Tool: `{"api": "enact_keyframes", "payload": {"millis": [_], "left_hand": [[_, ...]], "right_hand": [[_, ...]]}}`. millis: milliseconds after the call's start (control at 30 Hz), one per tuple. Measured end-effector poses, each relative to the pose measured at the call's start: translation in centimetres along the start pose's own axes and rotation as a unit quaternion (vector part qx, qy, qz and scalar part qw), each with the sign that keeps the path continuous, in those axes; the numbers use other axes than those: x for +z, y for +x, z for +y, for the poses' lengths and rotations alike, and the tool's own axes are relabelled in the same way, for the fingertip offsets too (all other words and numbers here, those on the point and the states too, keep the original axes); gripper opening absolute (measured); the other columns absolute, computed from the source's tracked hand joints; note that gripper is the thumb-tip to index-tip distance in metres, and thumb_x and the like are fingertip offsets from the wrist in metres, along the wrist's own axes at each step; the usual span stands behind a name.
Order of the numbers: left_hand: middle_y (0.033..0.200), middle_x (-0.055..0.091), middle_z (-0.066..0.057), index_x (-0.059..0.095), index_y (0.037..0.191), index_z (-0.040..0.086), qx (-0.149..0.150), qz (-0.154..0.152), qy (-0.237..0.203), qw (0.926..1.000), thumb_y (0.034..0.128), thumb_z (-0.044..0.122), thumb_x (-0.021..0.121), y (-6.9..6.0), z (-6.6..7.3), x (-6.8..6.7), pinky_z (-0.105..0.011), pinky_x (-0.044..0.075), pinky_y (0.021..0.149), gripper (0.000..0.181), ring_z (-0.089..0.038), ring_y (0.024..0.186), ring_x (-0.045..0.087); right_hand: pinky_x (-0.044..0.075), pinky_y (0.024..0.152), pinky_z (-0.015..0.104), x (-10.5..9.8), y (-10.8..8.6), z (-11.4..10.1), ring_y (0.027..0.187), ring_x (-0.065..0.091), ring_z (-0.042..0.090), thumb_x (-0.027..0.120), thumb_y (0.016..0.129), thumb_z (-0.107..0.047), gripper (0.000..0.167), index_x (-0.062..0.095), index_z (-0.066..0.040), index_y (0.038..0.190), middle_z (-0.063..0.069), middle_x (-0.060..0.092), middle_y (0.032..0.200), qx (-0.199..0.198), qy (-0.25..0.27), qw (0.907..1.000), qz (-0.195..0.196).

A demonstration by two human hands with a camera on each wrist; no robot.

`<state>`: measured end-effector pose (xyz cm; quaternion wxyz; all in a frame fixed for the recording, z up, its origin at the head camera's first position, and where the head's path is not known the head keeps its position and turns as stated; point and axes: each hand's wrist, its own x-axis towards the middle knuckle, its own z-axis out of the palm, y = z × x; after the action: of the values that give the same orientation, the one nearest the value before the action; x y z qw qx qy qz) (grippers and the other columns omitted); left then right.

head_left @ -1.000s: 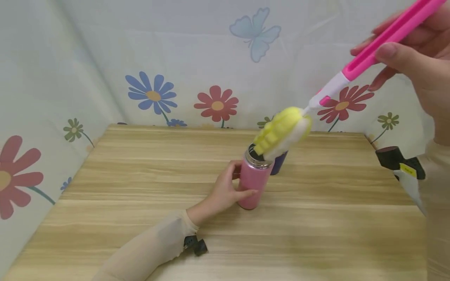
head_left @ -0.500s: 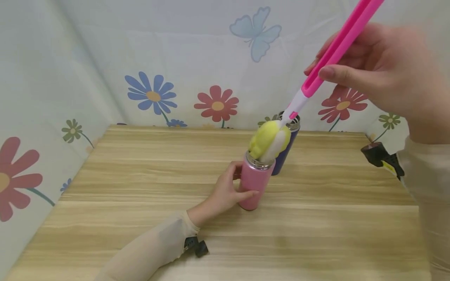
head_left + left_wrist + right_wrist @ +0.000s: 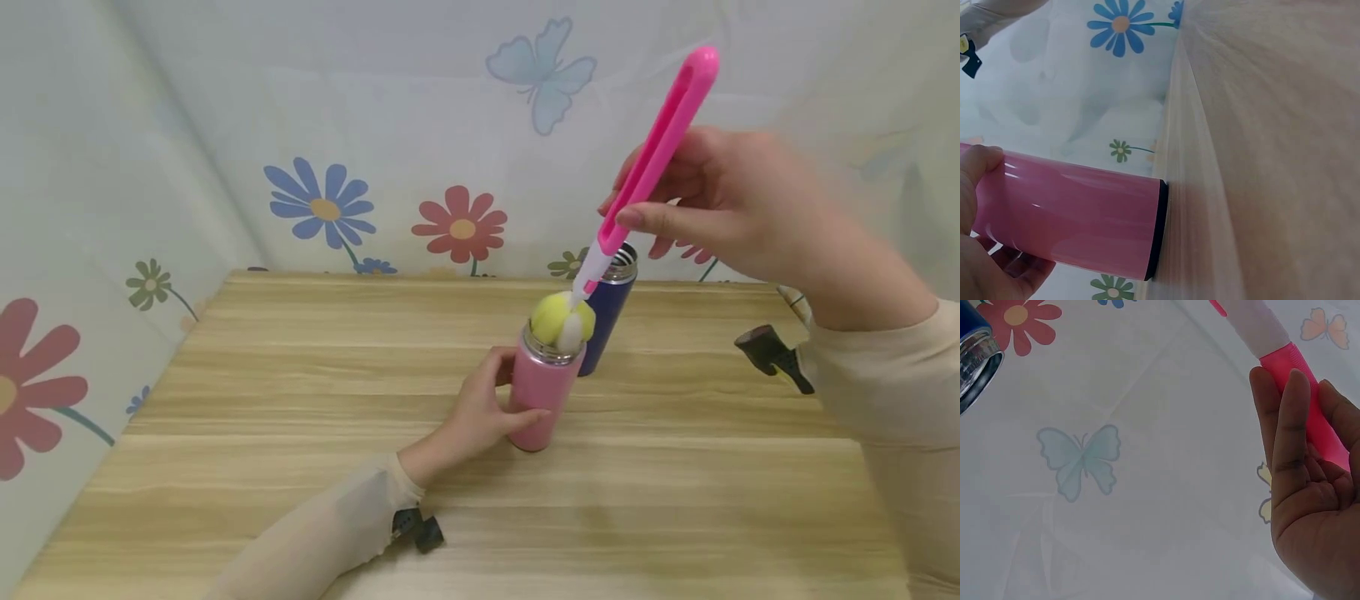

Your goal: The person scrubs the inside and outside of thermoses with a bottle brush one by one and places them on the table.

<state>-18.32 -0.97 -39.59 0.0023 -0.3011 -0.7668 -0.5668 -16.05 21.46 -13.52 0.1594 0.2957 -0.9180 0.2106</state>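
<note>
A pink bottle (image 3: 542,392) with a bare metal rim stands upright on the table, and my left hand (image 3: 480,408) grips it round its lower half. In the left wrist view the fingers wrap the pink bottle (image 3: 1079,215), whose dark base meets the tabletop. My right hand (image 3: 720,204) pinches the pink handle of a bottle brush (image 3: 660,154) between thumb and fingers. Its yellow and white sponge head (image 3: 558,321) is partly inside the bottle's mouth, the lower part hidden. In the right wrist view the right hand (image 3: 1316,481) holds the pink handle (image 3: 1329,434).
A dark blue bottle (image 3: 609,308), its metal mouth uncovered, stands just behind and right of the pink one. The wooden table (image 3: 300,358) ends at a flower-printed cloth backdrop (image 3: 405,108). Black wrist cameras (image 3: 772,354) are strapped to the sleeves.
My right hand has moved left and down, bringing the brush more upright and its sponge head from above the rim into the pink bottle's mouth. My left hand has stayed on the bottle.
</note>
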Motion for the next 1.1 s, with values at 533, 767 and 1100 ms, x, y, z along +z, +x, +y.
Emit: {"api": "enact_keyframes", "payload": {"millis": [533, 767, 1100], "left_hand": [[0.125, 0.058, -0.009, 0.043, 0.129, 0.006, -0.002, 0.005, 0.0, 1.0, 0.0742, 0.011, 0.082, -0.4, -0.5, -0.4, -0.037, 0.051, 0.096, 0.068, -0.02, 0.112, 0.059], [0.127, 0.057, -0.009, 0.042, 0.132, 0.007, -0.005, -0.006, 0.001, 1.0, 0.0757, 0.013, 0.081, -0.3, -0.4, -0.2, -0.037, 0.05, 0.098, 0.069, -0.02, 0.114, 0.058], [0.127, 0.056, -0.008, 0.043, 0.132, 0.006, -0.021, -0.008, 0.0, 0.9998, 0.0751, 0.015, 0.082, -0.2, 0.0, -0.3, -0.036, 0.05, 0.098, 0.069, -0.019, 0.113, 0.058]], "right_hand": [[0.056, 0.063, 0.023, 5.7, 0.4, -0.7, 0.069, 0.067, 0.007, 0.075, 0.083, -0.019, 0.022, 0.064, -0.006, 0.098, 0.002, 0.074, 0.086, -0.002, 0.079, 0.9893, -0.122], [0.059, 0.07, 0.027, 8.4, -0.2, 0.2, 0.08, 0.07, 0.012, 0.077, 0.081, -0.02, 0.024, 0.065, -0.007, 0.097, 0.001, 0.074, 0.087, 0.0, 0.083, 0.9868, -0.139], [0.057, 0.064, 0.022, 7.1, -0.2, 0.5, 0.071, 0.068, 0.01, 0.073, 0.084, -0.017, 0.024, 0.064, -0.005, 0.102, 0.005, 0.073, 0.089, 0.041, 0.118, 0.9848, -0.121]]}}
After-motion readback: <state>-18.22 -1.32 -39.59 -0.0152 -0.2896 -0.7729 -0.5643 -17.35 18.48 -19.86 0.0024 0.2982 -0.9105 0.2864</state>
